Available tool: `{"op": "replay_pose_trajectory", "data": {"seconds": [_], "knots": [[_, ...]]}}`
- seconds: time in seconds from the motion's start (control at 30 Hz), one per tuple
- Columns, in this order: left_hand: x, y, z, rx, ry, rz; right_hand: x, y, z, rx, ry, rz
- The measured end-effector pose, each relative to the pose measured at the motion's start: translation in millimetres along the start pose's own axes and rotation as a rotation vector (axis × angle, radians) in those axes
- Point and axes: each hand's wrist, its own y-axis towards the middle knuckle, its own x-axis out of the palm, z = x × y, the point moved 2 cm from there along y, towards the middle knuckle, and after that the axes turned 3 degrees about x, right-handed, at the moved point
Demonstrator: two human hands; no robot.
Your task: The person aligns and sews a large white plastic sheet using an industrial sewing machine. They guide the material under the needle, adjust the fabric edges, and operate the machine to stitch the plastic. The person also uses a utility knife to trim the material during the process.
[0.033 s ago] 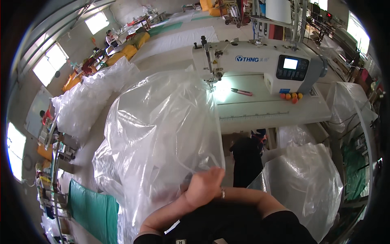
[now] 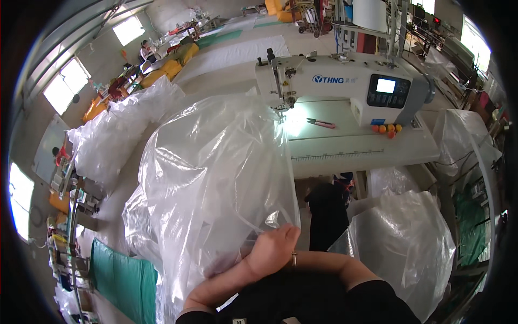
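A large, crumpled sheet of clear plastic [image 2: 199, 162] drapes over the left of the sewing machine table, its right edge running from beneath the needle area toward me. My left hand [image 2: 273, 250] is closed on that edge near its lower end. From the right, my right forearm [image 2: 326, 263], with a thin bracelet at the wrist, crosses behind my left hand. My right hand is hidden there; a faint skin-coloured patch shows through the plastic. The white sewing machine [image 2: 329, 75] shines its lamp beside the needle, next to the sheet.
A slim pink-and-black tool [image 2: 321, 123] and several small orange and yellow balls [image 2: 389, 129] lie on the machine bed. More clear plastic [image 2: 402, 243] hangs at right; another heap [image 2: 121, 129] sits at left. A green sheet [image 2: 124, 281] lies at lower left.
My left hand has shifted very slightly right and toward me, with the plastic edge moving along. The machine and the things on its bed look the same.
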Motion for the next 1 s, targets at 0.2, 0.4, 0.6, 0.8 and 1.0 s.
{"op": "replay_pose_trajectory", "data": {"seconds": [0.2,0.4,0.6,0.8,1.0], "knots": [[12.8,-24.7,-23.2,0.009,-0.075,-0.039,-77.8,24.6,2.5,0.353,0.115,0.334],[23.8,-20.0,-28.7,0.083,-0.145,-0.034,-102.3,59.9,-65.4,0.046,-0.867,0.301],[23.3,-17.7,-44.1,0.099,-0.175,-0.036,-88.6,69.6,-63.9,0.126,-1.326,0.117],[20.7,-9.9,-65.7,0.105,-0.184,-0.028,-88.0,100.3,-55.4,0.206,-1.369,0.069],[20.7,8.8,-94.0,0.0,-0.297,0.048,-93.8,135.1,-56.7,0.223,-1.391,0.071]]}}
